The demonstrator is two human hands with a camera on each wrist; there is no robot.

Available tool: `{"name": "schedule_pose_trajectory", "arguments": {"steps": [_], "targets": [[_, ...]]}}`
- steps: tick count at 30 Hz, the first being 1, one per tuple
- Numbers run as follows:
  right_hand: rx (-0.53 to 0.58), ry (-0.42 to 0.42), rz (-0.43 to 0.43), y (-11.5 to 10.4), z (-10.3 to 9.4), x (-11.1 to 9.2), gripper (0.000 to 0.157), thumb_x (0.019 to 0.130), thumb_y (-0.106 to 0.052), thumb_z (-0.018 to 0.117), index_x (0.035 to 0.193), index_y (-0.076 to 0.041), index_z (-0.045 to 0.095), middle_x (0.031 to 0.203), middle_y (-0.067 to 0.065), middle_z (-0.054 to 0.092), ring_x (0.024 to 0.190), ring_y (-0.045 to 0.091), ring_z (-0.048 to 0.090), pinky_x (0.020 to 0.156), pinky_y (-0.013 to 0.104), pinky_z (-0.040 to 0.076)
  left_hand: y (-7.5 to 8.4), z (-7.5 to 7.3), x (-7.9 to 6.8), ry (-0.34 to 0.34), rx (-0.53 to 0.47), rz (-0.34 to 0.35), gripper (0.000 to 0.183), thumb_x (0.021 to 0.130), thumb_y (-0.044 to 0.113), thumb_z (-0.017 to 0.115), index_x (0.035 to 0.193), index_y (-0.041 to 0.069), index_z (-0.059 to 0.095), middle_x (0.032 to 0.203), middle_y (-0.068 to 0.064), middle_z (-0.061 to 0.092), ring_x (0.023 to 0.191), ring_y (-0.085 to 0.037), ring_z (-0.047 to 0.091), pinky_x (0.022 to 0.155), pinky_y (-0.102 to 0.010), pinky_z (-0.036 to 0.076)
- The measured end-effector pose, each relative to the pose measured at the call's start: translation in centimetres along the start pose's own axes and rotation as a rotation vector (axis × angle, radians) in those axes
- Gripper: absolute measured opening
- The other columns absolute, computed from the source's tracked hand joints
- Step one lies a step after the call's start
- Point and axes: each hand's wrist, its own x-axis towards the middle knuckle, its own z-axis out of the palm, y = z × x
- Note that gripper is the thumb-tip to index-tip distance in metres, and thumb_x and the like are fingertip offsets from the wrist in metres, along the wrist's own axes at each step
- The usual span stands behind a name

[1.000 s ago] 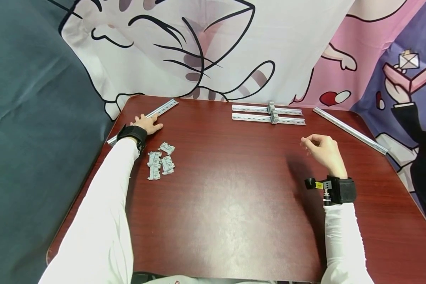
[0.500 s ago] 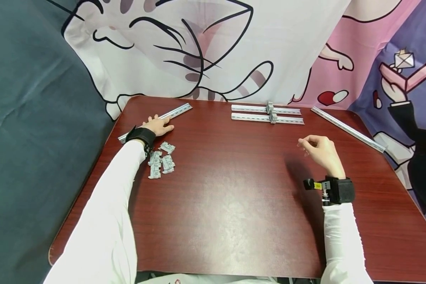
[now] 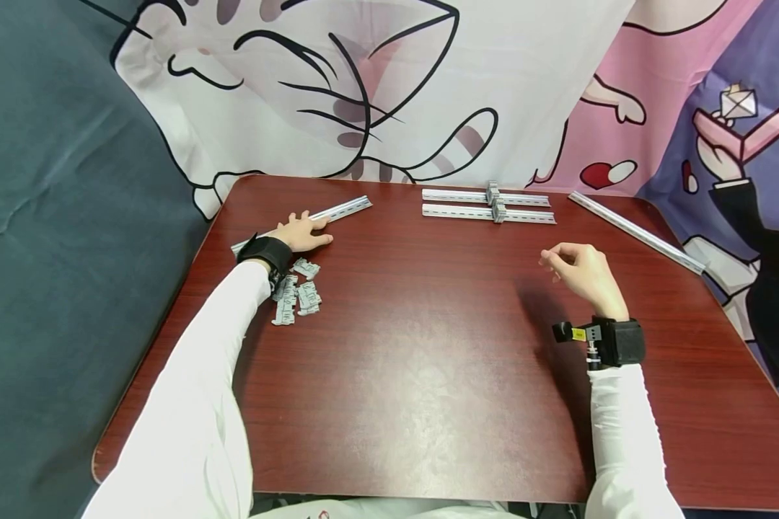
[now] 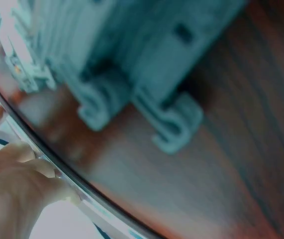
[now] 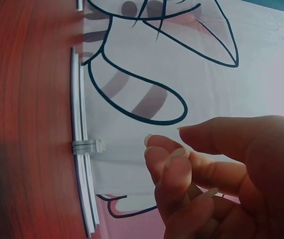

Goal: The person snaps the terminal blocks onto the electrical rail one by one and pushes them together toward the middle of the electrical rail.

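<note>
Reddish-brown wood across the table [image 3: 402,375], with printed cloth [image 3: 266,137] in white, pink and purple behind and teal cloth [image 3: 52,252] down the left. White sleeves [image 3: 188,404] on both arms, stretched in from the near edge.

Slanted across the far left of the table: the left rail [image 3: 347,208], silver and slotted, partly hidden under the left hand [image 3: 298,234]. Compared with a second ago, shifted together toward the middle of the table. At the back, same place as before: two parallel rails [image 3: 451,194], flat on the wood. Along the right side, likewise unmoved: the right rail [image 3: 639,232], set at an angle.

Left hand laid over its rail, fingers spread and unclenched, thumb stretched out to the side. Right hand [image 3: 583,272] raised above the wood near the right rail, fingers loosely bent, released of everything, almost exactly as a second ago.

Black bands [image 3: 269,252] at both wrists. Grey pieces [image 3: 309,297] clustered just nearer than the left hand, partly covered in the head view by the left band, clear of it earlier. Smallest of all: grey blocks [image 3: 498,210], one mounted on each back rail.
</note>
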Motion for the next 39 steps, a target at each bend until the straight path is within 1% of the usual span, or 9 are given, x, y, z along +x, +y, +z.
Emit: {"name": "schedule_pose_trajectory", "arguments": {"steps": [10, 23, 25, 28, 29, 33, 35, 36, 39], "targets": [[-0.010, 0.004, 0.020, 0.1, -0.2, -0.1, 0.043, 0.097, -0.045, 0.053, 0.098, -0.007, 0.072, 0.078, 0.004, 0.071, 0.062, 0.009, 0.061, 0.065, 0.027, 0.044, 1.8, 0.3, 0.2, -0.010, 0.020, 0.050, 0.066, 0.095, 0.041, 0.050, 0.153, 0.016, 0.030, 0.157, -0.031, 0.010, 0.144, -0.053, 0.005, 0.106, -0.076, 0.012], [0.000, -0.028, 0.009, 0.5, -0.3, -0.1, 0.040, 0.098, -0.044, 0.052, 0.098, -0.009, 0.071, 0.081, 0.004, 0.072, 0.062, 0.005, 0.061, 0.066, 0.027, 0.045, 3.4, 0.4, -0.5, -0.089, 0.077, 0.136, 0.063, 0.096, 0.035, 0.050, 0.153, 0.016, 0.030, 0.159, -0.027, 0.009, 0.147, -0.047, 0.002, 0.111, -0.070, 0.012], [-0.004, -0.033, 0.007, 0.6, -0.3, -0.1, 0.041, 0.098, -0.044, 0.052, 0.098, -0.008, 0.071, 0.082, 0.006, 0.072, 0.062, 0.006, 0.062, 0.068, 0.027, 0.044, 4.1, 0.4, -1.1, -0.110, 0.113, 0.110, 0.062, 0.098, 0.034, 0.048, 0.154, 0.016, 0.026, 0.160, -0.027, 0.006, 0.147, -0.046, 0.000, 0.110, -0.071, 0.013], [-0.004, -0.040, 0.010, 0.7, -0.3, -0.2, 0.041, 0.097, -0.045, 0.051, 0.099, -0.009, 0.071, 0.084, 0.007, 0.072, 0.065, 0.012, 0.064, 0.069, 0.028, 0.044, 5.7, 0.4, -2.0, -0.149, 0.186, 0.014, 0.062, 0.102, 0.036, 0.043, 0.156, 0.020, 0.018, 0.158, -0.032, 0.002, 0.145, -0.051, -0.003, 0.109, -0.072, 0.014], [-0.001, -0.040, 0.016, 0.7, -0.3, -0.2, 0.042, 0.097, -0.046, 0.052, 0.099, -0.009, 0.071, 0.085, 0.007, 0.072, 0.066, 0.014, 0.064, 0.070, 0.029, 0.044, 5.3, 0.8, -1.3, -0.172, 0.211, -0.026, 0.064, 0.102, 0.045, 0.039, 0.157, 0.026, 0.012, 0.157, -0.035, -0.001, 0.143, -0.055, -0.003, 0.108, -0.073, 0.015], [-0.003, -0.044, 0.008, 0.7, -0.2, -0.1, 0.042, 0.098, -0.046, 0.051, 0.099, -0.009, 0.071, 0.085, 0.008, 0.073, 0.066, 0.015, 0.065, 0.071, 0.029, 0.044, 7.0, 0.4, -2.0, -0.261, 0.222, -0.153, 0.068, 0.101, 0.055, 0.028, 0.157, 0.029, -0.001, 0.152, -0.042, -0.007, 0.141, -0.060, 0.001, 0.111, -0.069, 0.015], [0.002, -0.049, 0.003, 0.6, -0.2, -0.1, 0.043, 0.097, -0.045, 0.051, 0.100, -0.007, 0.071, 0.086, 0.008, 0.073, 0.064, 0.009, 0.063, 0.070, 0.030, 0.044, 7.3, 0.2, -2.2, -0.287, 0.208, -0.150, 0.071, 0.100, 0.058, 0.025, 0.157, 0.027, -0.003, 0.151, -0.043, -0.007, 0.141, -0.060, 0.003, 0.113, -0.066, 0.014], [0.003, -0.051, 0.000, 0.6, -0.2, 0.0, 0.043, 0.097, -0.045, 0.052, 0.100, -0.007, 0.071, 0.086, 0.007, 0.073, 0.062, 0.006, 0.062, 0.070, 0.029, 0.044, 8.3, -0.3, -3.3, -0.293, 0.197, -0.140, 0.069, 0.102, 0.054, 0.026, 0.157, 0.022, -0.001, 0.152, -0.042, -0.005, 0.142, -0.057, 0.003, 0.113, -0.065, 0.014], [0.001, -0.050, 0.004, 0.5, -0.2, 0.0, 0.043, 0.097, -0.044, 0.053, 0.100, -0.006, 0.071, 0.084, 0.005, 0.073, 0.061, 0.005, 0.062, 0.071, 0.030, 0.044, 8.2, -0.1, -3.3, -0.294, 0.200, -0.080, 0.073, 0.100, 0.058, 0.027, 0.157, 0.021, 0.001, 0.152, -0.042, -0.003, 0.143, -0.057, 0.001, 0.113, -0.065, 0.014]]}}
